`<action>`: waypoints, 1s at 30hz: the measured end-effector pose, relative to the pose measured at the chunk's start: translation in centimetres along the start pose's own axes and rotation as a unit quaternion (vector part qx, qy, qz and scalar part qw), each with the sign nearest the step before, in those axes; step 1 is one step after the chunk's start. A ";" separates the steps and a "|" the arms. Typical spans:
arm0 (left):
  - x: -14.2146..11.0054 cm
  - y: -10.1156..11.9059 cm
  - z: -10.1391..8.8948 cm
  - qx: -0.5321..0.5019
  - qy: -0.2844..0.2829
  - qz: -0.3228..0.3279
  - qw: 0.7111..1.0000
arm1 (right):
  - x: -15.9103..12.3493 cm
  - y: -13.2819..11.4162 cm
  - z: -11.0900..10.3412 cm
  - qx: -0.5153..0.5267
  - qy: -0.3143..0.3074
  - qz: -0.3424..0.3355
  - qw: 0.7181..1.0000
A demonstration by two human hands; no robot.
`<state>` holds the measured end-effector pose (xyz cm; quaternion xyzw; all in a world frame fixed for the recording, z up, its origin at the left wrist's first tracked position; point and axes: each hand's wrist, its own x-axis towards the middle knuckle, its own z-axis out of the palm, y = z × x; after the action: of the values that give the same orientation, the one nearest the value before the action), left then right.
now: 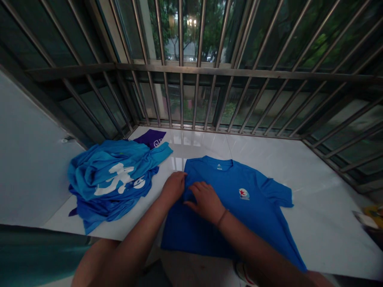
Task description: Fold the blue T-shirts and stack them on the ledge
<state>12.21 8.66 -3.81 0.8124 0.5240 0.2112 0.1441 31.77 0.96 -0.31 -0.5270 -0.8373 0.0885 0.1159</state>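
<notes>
A blue T-shirt [239, 207] lies spread face-up on the white tiled ledge [311, 175], with a small red and white badge on its chest. My left hand [173, 186] rests on the shirt's left shoulder edge, fingers curled onto the fabric there. My right hand [206, 199] lies palm-down just beside it on the shirt's left chest, fingers apart and pointing left. The shirt's left sleeve is hidden under my hands; the other sleeve lies spread out to the right.
A heap of blue shirts [110, 179] with white print lies at the left, a dark purple garment [151, 138] behind it. Metal window bars [197, 71] fence the ledge at the back and right. A grey wall [26, 159] stands at left.
</notes>
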 end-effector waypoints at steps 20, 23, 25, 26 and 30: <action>-8.0 -3.1 -1.1 -0.015 0.007 0.024 1.000 | 8.3 2.5 -1.6 0.024 0.000 0.145 0.989; -7.6 -2.9 -1.0 -0.015 -0.003 0.014 1.000 | 12.8 3.7 -1.0 0.027 -0.027 0.166 0.985; -7.3 -2.8 -1.0 -0.029 -0.001 0.013 1.000 | 15.2 4.2 -0.3 0.031 -0.050 0.170 0.984; -7.3 -2.8 -1.0 -0.040 0.003 0.013 0.999 | 16.1 4.4 0.0 0.032 -0.060 0.172 0.983; -7.6 -3.0 -0.8 -0.082 0.035 0.002 0.996 | 17.8 4.8 1.3 0.034 -0.065 0.186 0.980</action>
<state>6.74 2.92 -5.94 0.7907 0.5082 0.2822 0.1919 28.12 19.04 -1.10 -0.6620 -0.7272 0.1713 0.0605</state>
